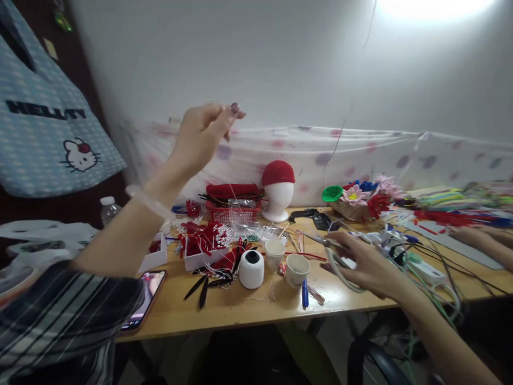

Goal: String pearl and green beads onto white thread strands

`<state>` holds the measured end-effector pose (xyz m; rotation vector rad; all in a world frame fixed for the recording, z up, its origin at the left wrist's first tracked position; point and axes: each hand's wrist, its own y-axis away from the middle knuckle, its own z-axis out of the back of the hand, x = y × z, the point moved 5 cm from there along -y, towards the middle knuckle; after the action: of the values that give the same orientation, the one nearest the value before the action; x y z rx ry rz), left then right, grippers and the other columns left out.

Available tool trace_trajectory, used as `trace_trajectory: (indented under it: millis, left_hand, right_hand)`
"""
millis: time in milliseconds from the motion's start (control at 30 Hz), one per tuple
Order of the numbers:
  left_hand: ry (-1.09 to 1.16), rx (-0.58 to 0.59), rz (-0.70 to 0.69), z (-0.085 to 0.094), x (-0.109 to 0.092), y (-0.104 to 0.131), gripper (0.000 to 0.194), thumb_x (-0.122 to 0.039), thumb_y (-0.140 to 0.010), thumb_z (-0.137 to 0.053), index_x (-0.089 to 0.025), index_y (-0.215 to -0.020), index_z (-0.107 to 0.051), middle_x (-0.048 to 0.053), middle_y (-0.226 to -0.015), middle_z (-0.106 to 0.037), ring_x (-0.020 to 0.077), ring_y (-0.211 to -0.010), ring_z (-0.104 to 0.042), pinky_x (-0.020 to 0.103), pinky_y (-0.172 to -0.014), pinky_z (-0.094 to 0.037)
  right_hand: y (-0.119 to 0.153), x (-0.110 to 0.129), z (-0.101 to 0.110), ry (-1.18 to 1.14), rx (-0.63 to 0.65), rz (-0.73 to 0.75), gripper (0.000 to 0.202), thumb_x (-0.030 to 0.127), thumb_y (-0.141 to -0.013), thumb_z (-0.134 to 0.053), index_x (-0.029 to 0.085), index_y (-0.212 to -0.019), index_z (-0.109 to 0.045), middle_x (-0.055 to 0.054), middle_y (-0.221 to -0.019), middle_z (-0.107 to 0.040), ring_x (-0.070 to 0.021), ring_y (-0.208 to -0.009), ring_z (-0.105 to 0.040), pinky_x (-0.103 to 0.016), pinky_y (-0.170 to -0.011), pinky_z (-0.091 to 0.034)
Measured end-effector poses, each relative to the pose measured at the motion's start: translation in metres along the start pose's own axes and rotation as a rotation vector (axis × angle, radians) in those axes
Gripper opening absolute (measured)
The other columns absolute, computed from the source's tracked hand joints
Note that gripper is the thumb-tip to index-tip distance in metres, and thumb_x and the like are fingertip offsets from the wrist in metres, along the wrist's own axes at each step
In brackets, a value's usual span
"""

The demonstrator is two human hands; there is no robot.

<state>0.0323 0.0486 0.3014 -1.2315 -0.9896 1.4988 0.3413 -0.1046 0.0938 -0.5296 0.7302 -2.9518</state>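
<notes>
Scissors (325, 242) occupy right hand (366, 264); bag (52, 131) reads "HELL…TY".

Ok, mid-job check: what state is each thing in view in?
left hand: raised, fingertips pinched
right hand: gripping scissors
scissors: held, open or closed unclear
phone: screen lit
bottle: capped
front paper cup: upright
rear paper cup: upright
foam head: upright, wearing red cap

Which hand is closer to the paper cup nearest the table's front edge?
Right. The right hand, holding scissors, is just to the right of the paper cup; the left hand is raised much higher, off to the cup's left.
</notes>
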Motion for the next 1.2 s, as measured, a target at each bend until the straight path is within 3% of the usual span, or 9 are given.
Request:
trace_trajectory:
  millis: [67,200,433,533,667,867,1000,1133,1200]
  left_hand:
    - [0.001,0.099,-0.011,-0.027,-0.015,-0.029,0.043,-0.027,-0.099,-0.059,-0.021,-0.056,-0.063,0.005,-0.074,-0.074,0.0147,-0.064,-0.057,0.032,-0.067,-0.045]
    - [-0.012,0.148,-0.085,-0.063,-0.044,-0.07,0.051,-0.022,-0.1,-0.058,-0.022,-0.05,-0.05,0.007,-0.076,-0.073,0.0159,-0.071,-0.06,0.032,-0.069,-0.042]
    - [-0.108,0.194,-0.17,-0.078,-0.054,-0.087,0.044,-0.021,-0.098,-0.057,-0.02,-0.054,-0.051,0.006,-0.067,-0.064,0.0197,-0.078,-0.064,0.032,-0.069,-0.035]
    - [-0.127,0.215,-0.183,-0.086,-0.051,-0.087,0.043,-0.024,-0.099,-0.055,-0.02,-0.056,-0.05,0.005,-0.067,-0.061,0.019,-0.081,-0.066,0.031,-0.071,-0.037]
    - [-0.174,0.207,-0.206,-0.098,-0.042,-0.086,0.046,-0.025,-0.1,-0.054,-0.022,-0.055,-0.047,0.001,-0.061,-0.055,0.0154,-0.07,-0.061,0.031,-0.071,-0.039]
    - [-0.289,0.213,-0.233,-0.104,-0.013,-0.071,0.047,-0.026,-0.099,-0.055,-0.023,-0.053,-0.045,0.002,-0.061,-0.056,0.0182,-0.065,-0.056,0.037,-0.071,-0.042]
    - [-0.362,0.251,-0.277,-0.109,0.008,-0.062,0.043,-0.024,-0.099,-0.049,-0.022,-0.057,-0.045,0.003,-0.07,-0.062,0.0192,-0.076,-0.06,0.039,-0.09,-0.047]
    - [-0.444,0.231,-0.296,-0.112,0.023,-0.06,0.037,-0.025,-0.098,-0.047,-0.022,-0.061,-0.048,0.003,-0.077,-0.067,0.0196,-0.083,-0.062,0.047,-0.11,-0.039]
    - [-0.464,0.21,-0.3,-0.113,0.029,-0.06,0.036,-0.026,-0.098,-0.046,-0.022,-0.063,-0.049,0.005,-0.082,-0.07,0.0205,-0.086,-0.063,0.05,-0.113,-0.036]
  right_hand:
    - [-0.019,0.013,-0.015,-0.026,0.126,0.059,0.043,0.051,-0.082,-0.072,0.022,-0.112,-0.061,-0.002,-0.083,-0.069,-0.019,-0.069,-0.065,-0.028,-0.061,-0.05]
    - [-0.048,0.027,-0.042,-0.072,0.285,0.137,0.049,0.047,-0.082,-0.074,0.019,-0.119,-0.059,0.0,-0.081,-0.063,-0.0162,-0.07,-0.058,-0.026,-0.062,-0.045]
    - [-0.05,0.026,-0.047,-0.205,0.453,0.202,0.045,0.039,-0.084,-0.069,0.019,-0.123,-0.058,-0.002,-0.098,-0.064,-0.0151,-0.081,-0.058,-0.024,-0.069,-0.046]
    - [-0.049,0.027,-0.049,-0.236,0.484,0.189,0.047,0.041,-0.083,-0.069,0.017,-0.122,-0.058,-0.005,-0.101,-0.064,-0.017,-0.084,-0.059,-0.026,-0.07,-0.046]
    - [-0.053,0.035,-0.066,-0.239,0.51,0.188,0.049,0.043,-0.078,-0.076,0.017,-0.117,-0.06,-0.004,-0.094,-0.064,-0.018,-0.081,-0.058,-0.028,-0.07,-0.044]
    - [-0.055,0.036,-0.091,-0.222,0.539,0.226,0.045,0.037,-0.074,-0.082,0.017,-0.11,-0.063,-0.003,-0.09,-0.067,-0.0163,-0.077,-0.059,-0.025,-0.064,-0.041]
    - [-0.056,0.029,-0.101,-0.194,0.543,0.224,0.048,0.035,-0.072,-0.085,0.018,-0.111,-0.064,0.0,-0.087,-0.067,-0.0151,-0.073,-0.059,-0.024,-0.061,-0.041]
    - [-0.056,0.028,-0.109,-0.179,0.579,0.211,0.035,0.047,-0.094,-0.068,0.017,-0.112,-0.065,0.001,-0.083,-0.064,-0.0131,-0.067,-0.058,-0.027,-0.061,-0.047]
    - [-0.056,0.028,-0.111,-0.186,0.601,0.206,0.034,0.045,-0.091,-0.072,0.018,-0.112,-0.067,0.003,-0.08,-0.063,-0.0111,-0.064,-0.056,-0.023,-0.058,-0.044]
